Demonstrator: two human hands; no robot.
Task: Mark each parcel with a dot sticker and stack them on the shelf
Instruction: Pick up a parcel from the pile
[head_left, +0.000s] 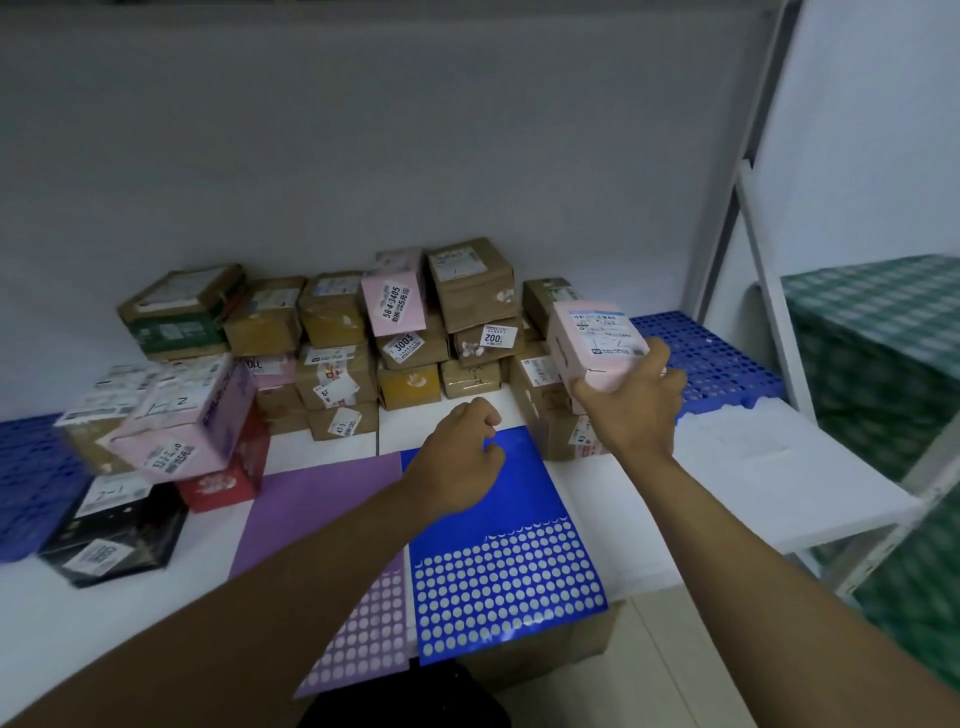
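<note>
Two bare hands in view. Right hand (631, 402) raised over the right end of the pile, fingers curled round the lower end of a pink parcel (597, 343), gripping it clear of the boxes beneath; white label on its top face, handwriting there looking like "1-2", not certain. Left hand (460, 454) hovering over the blue sticker sheet (506, 566), fingers curled in, nothing seen in them; too small to tell whether a dot sits on a fingertip.

Two sticker sheets flat on the white shelf (753, 483), side by side and touching: purple sheet (317, 512) to the left, blue to the right. Pale round gaps across the near part of each, solid colour farther back.

Stacked parcels (400, 338) against the wall, roughly fifteen to twenty brown cardboard boxes, exact count not possible. Readable on labels: "58-4-3405" on a tilted pink box (392, 301), "3003" on a brown box (410, 345) below it, "2001" on another brown box (488, 340).

Left group: one blurred pink box (182, 415) marked "2", leaning on one red box (228, 467); one black box (111, 535) in front, handwritten label like "7-1". One green-and-brown box (179, 312) at the back left.

Two blue perforated mats, left mat (26, 478) and right mat (711, 358). Green checked cloth (878, 332) at the far right.
</note>
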